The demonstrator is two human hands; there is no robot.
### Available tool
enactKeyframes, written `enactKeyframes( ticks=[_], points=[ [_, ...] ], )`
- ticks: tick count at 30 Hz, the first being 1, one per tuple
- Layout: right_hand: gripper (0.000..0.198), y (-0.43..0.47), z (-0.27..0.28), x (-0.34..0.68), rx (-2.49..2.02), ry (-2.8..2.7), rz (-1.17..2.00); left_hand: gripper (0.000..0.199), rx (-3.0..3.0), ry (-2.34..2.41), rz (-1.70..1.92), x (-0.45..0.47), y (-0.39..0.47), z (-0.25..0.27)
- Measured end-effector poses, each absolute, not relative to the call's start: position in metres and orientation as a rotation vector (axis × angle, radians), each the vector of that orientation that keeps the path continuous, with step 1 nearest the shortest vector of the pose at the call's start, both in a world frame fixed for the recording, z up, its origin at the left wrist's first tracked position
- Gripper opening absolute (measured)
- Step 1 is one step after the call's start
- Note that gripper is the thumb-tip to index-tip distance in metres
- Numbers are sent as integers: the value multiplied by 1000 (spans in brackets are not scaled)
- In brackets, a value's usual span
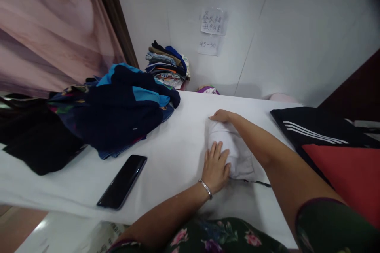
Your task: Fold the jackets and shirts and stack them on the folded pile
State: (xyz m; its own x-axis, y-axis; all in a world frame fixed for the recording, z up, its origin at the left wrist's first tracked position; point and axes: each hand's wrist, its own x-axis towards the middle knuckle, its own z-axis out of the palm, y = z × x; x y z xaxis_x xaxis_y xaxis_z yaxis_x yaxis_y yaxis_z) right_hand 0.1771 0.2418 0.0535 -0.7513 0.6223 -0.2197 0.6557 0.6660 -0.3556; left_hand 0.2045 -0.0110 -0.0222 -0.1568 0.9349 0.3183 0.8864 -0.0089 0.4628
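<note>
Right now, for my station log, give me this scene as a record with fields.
left hand: laid on the folded pale cloth, bracelet at the wrist
right hand: at the cloth's far edge; grip hard to tell
left side: black phone, heap of blue clothes beyond it
right side: black garment with white stripes, red fabric nearer
far side: stack of clothes, handwritten signs on the wall

Look left: a black phone (123,182) lies flat on your white worktop (178,142), and beyond it you've got a navy-and-blue garment (124,102) atop a heap, black cloth (41,138) alongside. Pink curtain (50,35) behind that! Past the far edge, a stack of folded clothes (166,65); above, on the wall (282,27), a lower note (208,44) reads 45-50. Over right, white-striped black fabric (314,118), with red cloth (347,174) nearer you.
</note>
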Motion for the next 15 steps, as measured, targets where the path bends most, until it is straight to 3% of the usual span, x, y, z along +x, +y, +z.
enactKeyframes(
  ticks=[7,15],
  points=[
    [19,245,47,160,1002,2779,-567,46,2057,2042,944,203,-21,-26],
    [19,249,61,176,969,2843,-902,50,2147,1888,1015,206,-28,-28]
  ],
)
